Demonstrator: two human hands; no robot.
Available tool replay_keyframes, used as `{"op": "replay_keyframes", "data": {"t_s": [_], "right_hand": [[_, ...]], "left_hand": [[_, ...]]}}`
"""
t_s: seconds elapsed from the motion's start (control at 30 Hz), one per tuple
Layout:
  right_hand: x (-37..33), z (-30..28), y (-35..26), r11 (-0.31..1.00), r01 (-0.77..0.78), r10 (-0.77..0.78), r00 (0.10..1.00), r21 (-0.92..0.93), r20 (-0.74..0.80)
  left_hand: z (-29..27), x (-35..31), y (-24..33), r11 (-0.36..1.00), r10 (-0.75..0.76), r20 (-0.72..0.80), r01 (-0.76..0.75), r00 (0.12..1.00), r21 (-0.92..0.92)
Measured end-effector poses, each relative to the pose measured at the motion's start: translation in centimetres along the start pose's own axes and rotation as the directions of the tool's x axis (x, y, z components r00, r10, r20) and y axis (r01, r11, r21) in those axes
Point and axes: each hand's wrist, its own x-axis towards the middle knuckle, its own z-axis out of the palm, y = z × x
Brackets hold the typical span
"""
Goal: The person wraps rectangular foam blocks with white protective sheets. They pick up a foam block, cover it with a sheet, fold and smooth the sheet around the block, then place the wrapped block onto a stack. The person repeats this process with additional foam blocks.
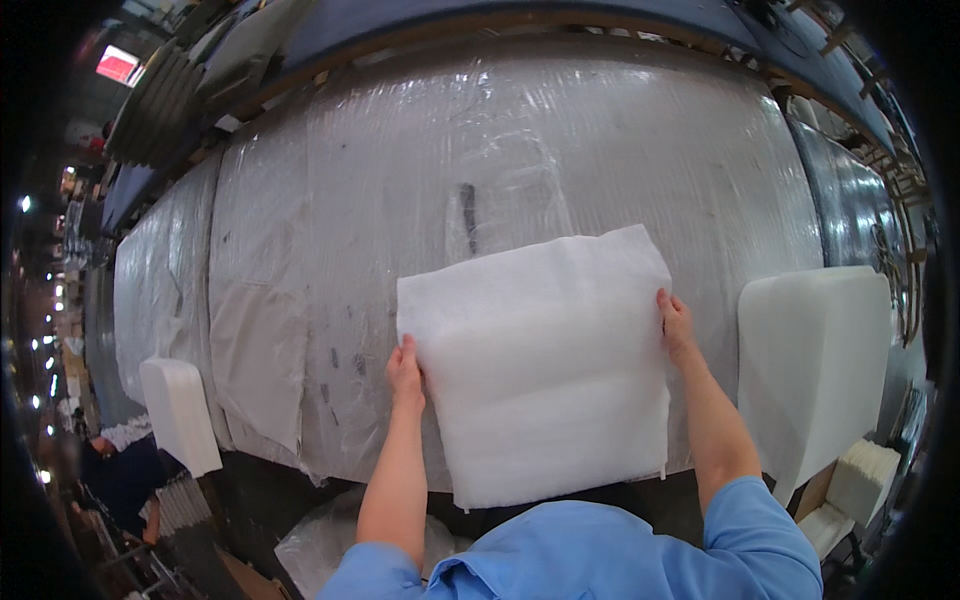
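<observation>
White, square fibre padding (545, 365) lies at the near edge of a long counter (400, 180) wrapped in crinkled clear plastic film. The left hand (405, 375) and right hand (677, 325) have fingers closed on its side edges. A thick white foam block (815, 355) sits right, another white foam block (180, 412) left, with dim workshop lights beyond.

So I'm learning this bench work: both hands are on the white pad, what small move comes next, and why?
Probably slide the white pad further onto the plastic-covered table: its near edge overhangs the table's front, and the left hand and right hand already grip its side edges.
</observation>
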Motion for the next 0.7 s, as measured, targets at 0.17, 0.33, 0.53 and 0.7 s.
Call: {"op": "replay_keyframes", "data": {"t_s": [0.17, 0.33, 0.53, 0.7], "right_hand": [[1.6, 0.6, 0.7, 0.98, 0.167, -0.184, 0.969, -0.112, -0.166], [1.9, 0.5, 1.2, 0.856, 0.165, -0.328, 0.906, -0.49, -0.268], [2.3, 1.6, 1.4, 0.696, 0.062, -0.401, 0.86, -0.715, -0.316], [2.5, 1.3, 0.9, 0.709, 0.078, -0.358, 0.896, -0.701, -0.262]], "left_hand": [[0.8, 2.7, -0.5, 0.926, 0.272, -0.123, -0.224, 0.955, 0.305], [1.5, 3.9, -1.1, 0.725, 0.436, -0.135, -0.258, 0.89, 0.639], [2.0, 5.3, -2.7, 0.561, 0.553, -0.16, -0.223, 0.818, 0.797], [1.8, 5.3, -2.3, 0.597, 0.471, -0.143, -0.195, 0.871, 0.778]]}}
